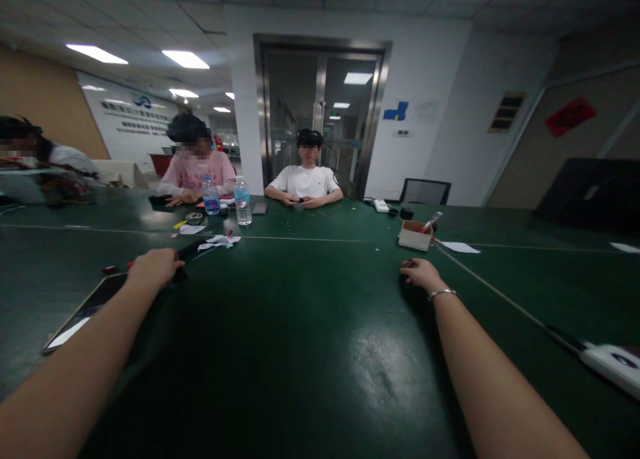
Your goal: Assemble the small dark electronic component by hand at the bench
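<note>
My left hand point(154, 269) is closed low over the green table at the left. Small red bits show at both sides of its fingers, and a dark, elongated thing point(190, 249) extends just beyond them; what the fingers hold is mostly hidden. Beside my left forearm lies a dark tablet-like panel point(95, 302) with a pale edge. My right hand point(423, 274), with a bracelet at the wrist, is curled at the table's right side. Something small and dark point(410, 263) shows at its fingertips, too small to name. An open small box point(415, 236) stands just beyond it.
Two water bottles point(243, 202) stand at the far left, with crumpled white paper point(220, 241) nearer. A cable runs along the right to a white power strip point(613, 365). Across the table point(300, 299) sit several people, one in a white shirt point(305, 182).
</note>
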`<action>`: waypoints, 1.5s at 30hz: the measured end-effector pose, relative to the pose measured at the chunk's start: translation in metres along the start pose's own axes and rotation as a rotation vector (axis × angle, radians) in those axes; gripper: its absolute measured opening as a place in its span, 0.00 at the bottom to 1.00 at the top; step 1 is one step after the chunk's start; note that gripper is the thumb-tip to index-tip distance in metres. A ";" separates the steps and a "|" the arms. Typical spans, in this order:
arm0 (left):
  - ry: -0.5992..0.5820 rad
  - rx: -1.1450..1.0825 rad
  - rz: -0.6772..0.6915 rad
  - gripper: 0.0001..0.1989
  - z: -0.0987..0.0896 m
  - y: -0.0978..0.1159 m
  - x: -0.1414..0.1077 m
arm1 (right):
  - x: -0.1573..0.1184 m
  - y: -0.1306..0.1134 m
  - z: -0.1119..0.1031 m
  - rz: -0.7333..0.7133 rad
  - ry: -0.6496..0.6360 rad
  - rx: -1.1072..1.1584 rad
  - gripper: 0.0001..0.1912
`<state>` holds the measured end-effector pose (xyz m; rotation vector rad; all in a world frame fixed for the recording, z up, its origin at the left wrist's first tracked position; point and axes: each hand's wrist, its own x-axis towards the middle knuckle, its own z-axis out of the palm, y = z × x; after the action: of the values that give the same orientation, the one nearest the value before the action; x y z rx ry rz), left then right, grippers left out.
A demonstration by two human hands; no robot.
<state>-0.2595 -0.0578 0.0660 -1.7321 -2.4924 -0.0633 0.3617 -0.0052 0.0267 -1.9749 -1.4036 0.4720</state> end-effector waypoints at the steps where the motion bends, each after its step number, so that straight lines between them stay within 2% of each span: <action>1: -0.014 -0.009 -0.010 0.17 -0.001 0.000 0.001 | -0.002 -0.008 0.005 -0.002 -0.069 0.058 0.09; 4: -0.033 -0.031 -0.043 0.19 -0.003 0.000 0.001 | -0.006 -0.029 0.021 -0.019 -0.181 0.142 0.10; 11: 0.003 -0.036 0.022 0.18 -0.005 0.008 -0.004 | -0.022 -0.074 0.064 -0.112 -0.293 0.219 0.11; 17: -0.023 -0.068 0.083 0.12 -0.006 0.010 -0.001 | -0.042 -0.113 0.106 -0.196 -0.398 0.312 0.12; 21: -0.039 -0.038 0.080 0.12 -0.005 0.006 0.004 | -0.050 -0.119 0.126 -0.241 -0.374 0.356 0.10; 25: -0.052 0.066 0.060 0.19 -0.012 0.014 0.004 | -0.053 -0.114 0.133 -0.264 -0.298 0.354 0.09; 28: 0.133 0.068 0.104 0.28 -0.022 0.047 -0.001 | -0.056 -0.112 0.135 -0.311 -0.305 0.365 0.12; 29: 0.202 0.030 0.144 0.29 -0.025 0.065 -0.003 | -0.057 -0.113 0.136 -0.330 -0.316 0.368 0.13; 31: 0.264 -0.122 0.287 0.25 -0.029 0.109 -0.010 | -0.060 -0.116 0.139 -0.379 -0.348 0.361 0.14; 33: 0.209 -0.348 0.499 0.21 -0.027 0.160 -0.017 | -0.063 -0.120 0.142 -0.438 -0.371 0.345 0.13; 35: 0.077 -0.628 0.683 0.20 -0.020 0.208 -0.026 | -0.066 -0.122 0.144 -0.478 -0.367 0.333 0.11; 38: -0.115 -0.958 0.754 0.19 0.003 0.260 -0.036 | -0.066 -0.121 0.143 -0.461 -0.341 0.326 0.09; 40: -0.172 -1.135 0.715 0.13 0.022 0.279 -0.039 | -0.065 -0.119 0.140 -0.424 -0.356 0.356 0.08; 41: -0.165 -1.208 0.690 0.11 0.031 0.284 -0.040 | -0.063 -0.118 0.139 -0.405 -0.378 0.388 0.07; 45: -0.129 -1.415 0.515 0.11 0.059 0.284 -0.037 | -0.057 -0.115 0.136 -0.301 -0.521 0.627 0.09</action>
<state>0.0157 0.0129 -0.0042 -2.6933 -1.9036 -2.0832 0.1764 0.0068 0.0044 -1.1550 -1.5686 1.1761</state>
